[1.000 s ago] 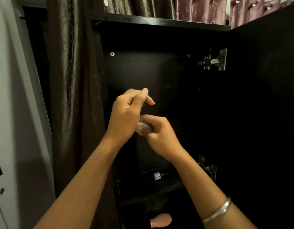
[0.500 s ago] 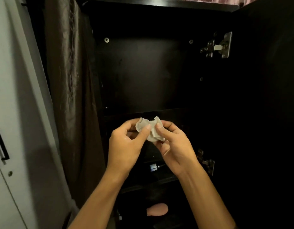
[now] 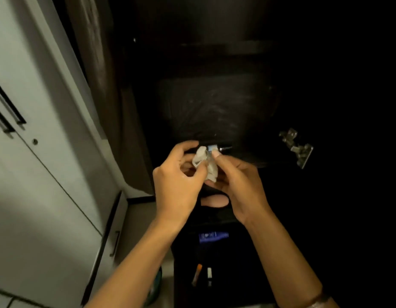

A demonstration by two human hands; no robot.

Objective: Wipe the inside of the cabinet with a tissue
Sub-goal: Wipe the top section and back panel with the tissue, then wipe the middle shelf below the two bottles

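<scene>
both hands pinch the crumpled tissue (image 3: 204, 164) between them in front of the open cabinet (image 3: 219, 107): the left hand (image 3: 177, 181) curls its fingers on one side, the right hand (image 3: 239, 181) holds it with thumb and fingertips. it looks best to bunch it into a firm pad before pressing it to the dusty shelf (image 3: 214, 121) just beyond. that shelf's front edge lies close behind the hands, a hinge (image 3: 297, 147) sits at its right edge, and a small bottle (image 3: 217, 148) lies near the front edge, so sweep inward around them.
</scene>
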